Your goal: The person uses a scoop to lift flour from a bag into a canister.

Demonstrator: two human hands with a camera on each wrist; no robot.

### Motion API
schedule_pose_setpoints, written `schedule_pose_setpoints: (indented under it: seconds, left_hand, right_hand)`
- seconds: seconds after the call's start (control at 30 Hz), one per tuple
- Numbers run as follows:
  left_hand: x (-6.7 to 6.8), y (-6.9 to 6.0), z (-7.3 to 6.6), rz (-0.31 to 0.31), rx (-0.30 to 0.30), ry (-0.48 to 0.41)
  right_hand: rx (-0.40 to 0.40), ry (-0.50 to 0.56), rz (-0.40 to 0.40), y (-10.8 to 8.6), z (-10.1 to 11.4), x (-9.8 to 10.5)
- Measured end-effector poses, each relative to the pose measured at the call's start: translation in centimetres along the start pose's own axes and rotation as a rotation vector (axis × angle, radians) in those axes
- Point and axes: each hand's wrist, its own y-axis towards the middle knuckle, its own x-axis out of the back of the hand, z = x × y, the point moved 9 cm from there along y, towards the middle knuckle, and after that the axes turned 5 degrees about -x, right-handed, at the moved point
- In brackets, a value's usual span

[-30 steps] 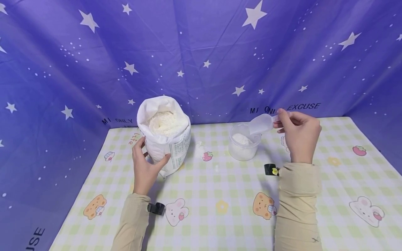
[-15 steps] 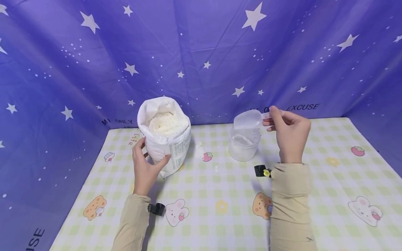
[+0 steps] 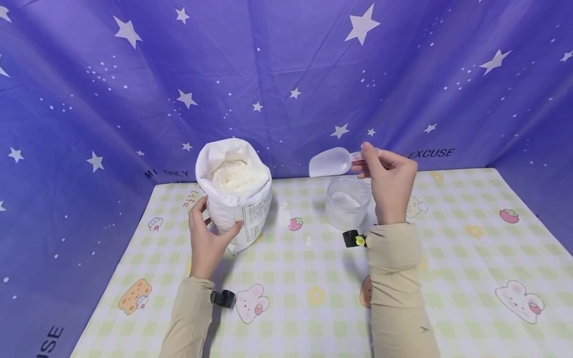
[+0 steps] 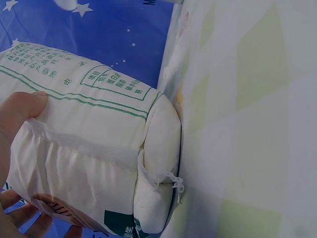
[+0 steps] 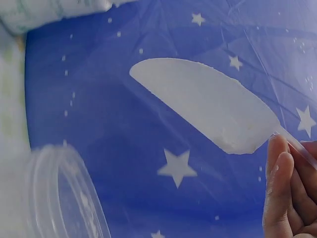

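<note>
An open white bag (image 3: 250, 219) of pale flour-like powder (image 3: 233, 176) stands at the left of the table. My left hand (image 3: 210, 243) holds its side, the thumb on the front and the fingers around the far side, as the left wrist view also shows. In my right hand (image 3: 391, 184) the handle of a translucent scoop (image 3: 331, 162) is pinched. The scoop's bowl points left, above and behind a clear round tub (image 3: 346, 214) that has white powder in it. Up close in the right wrist view, a thin white film coats the scoop (image 5: 203, 104).
A green checked tablecloth (image 3: 286, 318) with cartoon prints covers the table. A little spilled powder (image 3: 284, 214) lies between bag and tub. Purple star-patterned curtain (image 3: 277, 59) hangs close behind and at both sides. Black cameras sit at both wrists.
My right hand has moved left and slightly up, carrying the scoop from the tub's right side across its top toward the bag. My left hand and the bag have stayed in place.
</note>
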Motion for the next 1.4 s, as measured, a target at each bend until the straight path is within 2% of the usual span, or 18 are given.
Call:
schedule_pose_setpoints:
  seconds: [0.23,0.4,0.8,1.4]
  left_hand:
    - [0.3,0.0,0.0,-0.004,0.009,0.011]
    - [0.4,0.0,0.1,-0.002,0.009,0.007]
    - [0.2,0.0,-0.2,0.000,0.001,-0.002]
    - [0.0,0.0,-0.3,0.003,0.006,-0.003]
  right_hand:
    - [0.009,-0.001,0.075,-0.7,-0.3,-3.2]
    - [0.010,0.016,0.092,-1.0,-0.6,-4.8]
    - [0.023,-0.020,0.140,-1.5,-0.9,-7.7]
    - [0.062,-0.139,0.229,-2.7,-1.0,-12.1]
